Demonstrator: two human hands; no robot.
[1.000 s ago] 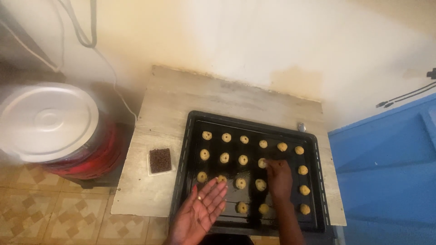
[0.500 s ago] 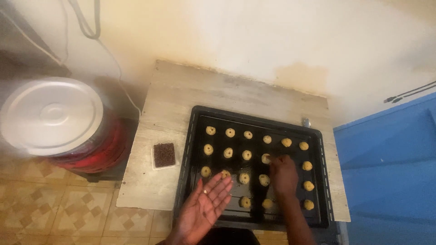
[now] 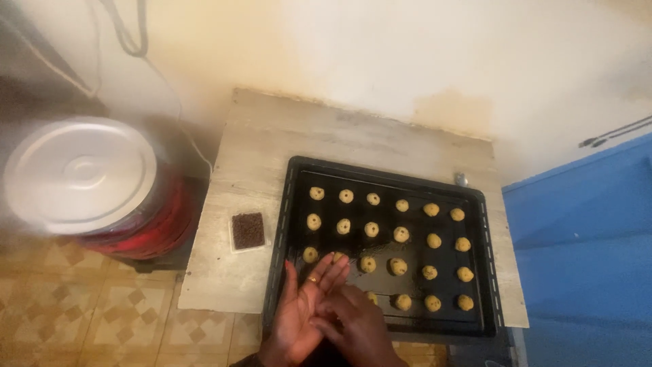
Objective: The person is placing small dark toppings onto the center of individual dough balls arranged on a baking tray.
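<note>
Matte black metal tray (image 3: 293, 204), small round dough balls (image 3: 401, 234) at 12 o'clock of left hand (image 3: 303, 312) and right hand (image 3: 356, 326); palms together, contents indiscernible.

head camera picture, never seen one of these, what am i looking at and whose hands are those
The picture comes from a camera worn on a person's head, looking down, so the two bare hands at the bottom are that person's own. No machine is involved. The left hand is open, palm up, with a ring; the right hand presses against its palm. Whether anything lies between them is hidden. They hover over a black baking tray of small dough balls on a pale table. Beside the tray sits a small tub of dark chips. Left of the table stands a red bucket with a white lid.
</note>
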